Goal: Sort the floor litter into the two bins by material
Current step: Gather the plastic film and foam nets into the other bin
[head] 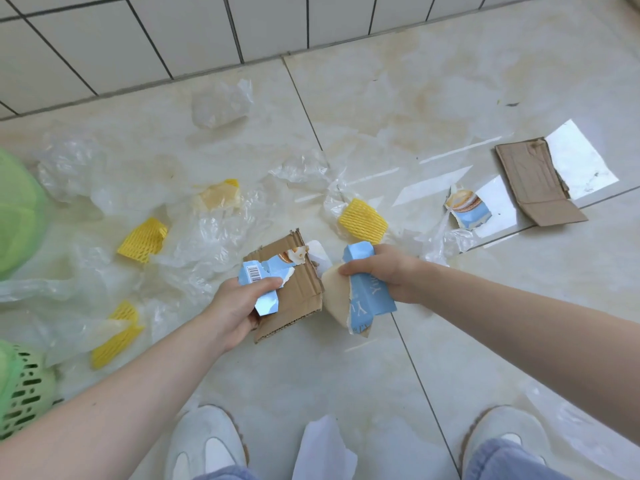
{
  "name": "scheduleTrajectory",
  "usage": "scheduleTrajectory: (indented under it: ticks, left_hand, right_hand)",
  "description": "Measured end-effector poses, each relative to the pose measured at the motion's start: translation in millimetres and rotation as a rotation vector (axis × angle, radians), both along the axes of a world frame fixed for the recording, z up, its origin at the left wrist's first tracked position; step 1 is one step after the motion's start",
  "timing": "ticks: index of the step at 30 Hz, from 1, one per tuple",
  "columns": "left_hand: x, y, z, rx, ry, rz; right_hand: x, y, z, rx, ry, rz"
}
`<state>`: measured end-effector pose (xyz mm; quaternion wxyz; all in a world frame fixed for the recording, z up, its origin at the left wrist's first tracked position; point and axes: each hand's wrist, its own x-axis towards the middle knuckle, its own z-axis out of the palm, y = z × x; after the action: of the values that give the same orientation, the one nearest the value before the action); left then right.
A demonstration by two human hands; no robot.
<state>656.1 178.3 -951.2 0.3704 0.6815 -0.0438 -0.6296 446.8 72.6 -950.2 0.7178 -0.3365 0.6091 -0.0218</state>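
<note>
Left hand (242, 299): centre frame, fingers curled around a brown cardboard piece (294, 303) and a torn blue carton scrap (263, 285)
Right hand (384, 271): just right of it, gripping another blue carton piece (367, 296)
Floor litter: yellow foam nets (362, 216), clear plastic bags (221, 102), cardboard flap (533, 181) upper right
Bins: green lined bin (17, 209) and green slotted basket (24, 393) at left edge

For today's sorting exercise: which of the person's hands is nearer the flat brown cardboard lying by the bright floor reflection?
Right. The right hand is left of and nearer than the flat brown cardboard; the left hand lies farther left.
</note>
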Motion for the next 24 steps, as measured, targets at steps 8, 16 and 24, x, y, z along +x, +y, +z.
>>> scheduleTrajectory:
  ticks: [8,16,24]
  left_hand:
    - [18.4,1.6,4.8,-0.034,-0.018,0.015]
    - [30.4,16.3,23.3,-0.081,-0.265,-0.159]
    - [39.0,47.5,37.0,-0.097,-0.414,-0.259]
  right_hand:
    - [2.1,1.7,5.8,-0.013,-0.034,0.022]
    - [0.8,14.2,18.5,-0.054,-0.018,0.116]
    - [-1.0,29.4,28.2,-0.114,0.009,0.098]
